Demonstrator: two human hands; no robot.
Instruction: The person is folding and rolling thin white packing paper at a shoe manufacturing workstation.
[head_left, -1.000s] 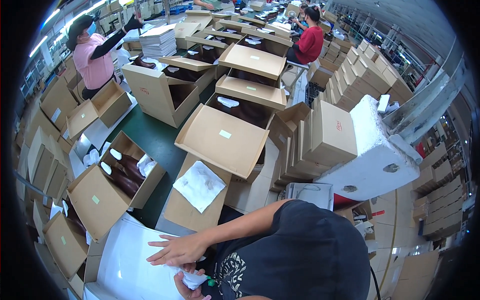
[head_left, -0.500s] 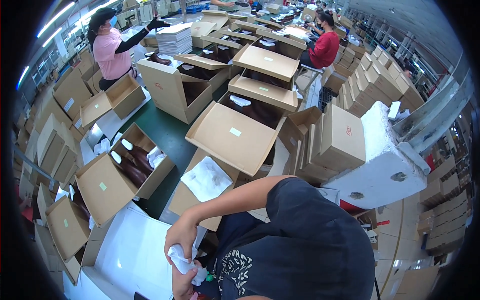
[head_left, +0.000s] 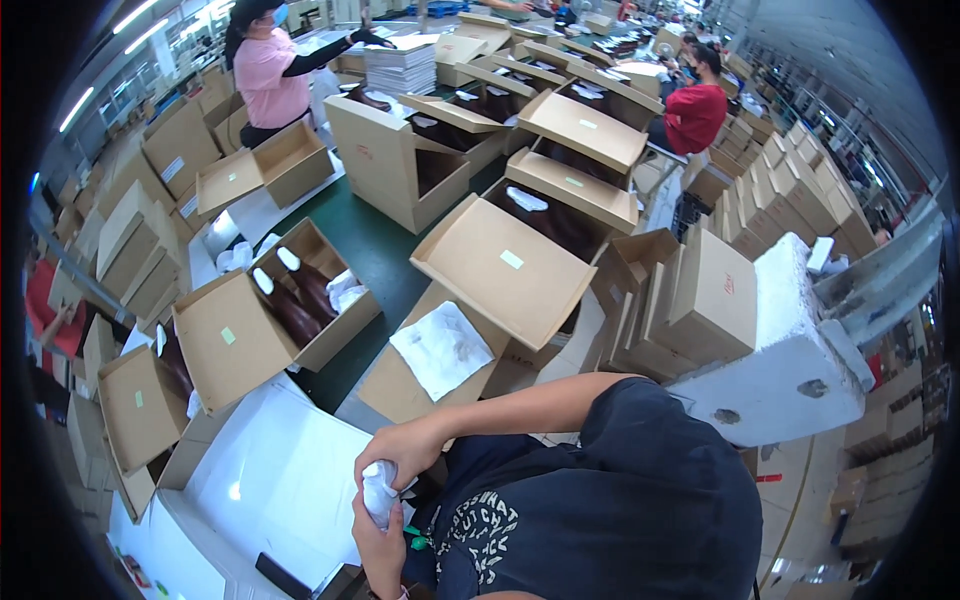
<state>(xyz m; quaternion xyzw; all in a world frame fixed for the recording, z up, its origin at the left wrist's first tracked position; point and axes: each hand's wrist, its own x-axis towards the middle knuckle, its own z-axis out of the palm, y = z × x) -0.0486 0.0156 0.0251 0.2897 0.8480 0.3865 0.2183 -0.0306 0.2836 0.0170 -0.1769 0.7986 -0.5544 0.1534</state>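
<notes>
A wad of white tissue paper [head_left: 380, 492] is squeezed between my two hands, close in front of my shirt. My right hand [head_left: 412, 448] reaches in from the upper side and curls its fingers over the top of the wad. From below, my left hand [head_left: 378, 552] wraps the lower end, thumb along the paper. A white table surface [head_left: 270, 480] lies beside my hands. Beyond them, a creased white sheet [head_left: 441, 350] rests on a closed cardboard box [head_left: 385, 385]. An open shoe box [head_left: 345, 330] to the left holds dark brown boots [head_left: 300, 305] with white paper in them.
Open boxes of brown footwear, such as one with a raised lid [head_left: 505, 262], line the green conveyor [head_left: 365, 235]. A white foam block [head_left: 775, 365] stands at right beside stacked boxes [head_left: 700, 300]. Across the line, a person in pink [head_left: 272, 80] reaches toward a paper stack [head_left: 400, 72].
The loose paper in my hands has become a tighter, rounder wad. The view has shifted, so the surroundings sit farther right. The person in pink has lowered an arm onto the paper stack.
</notes>
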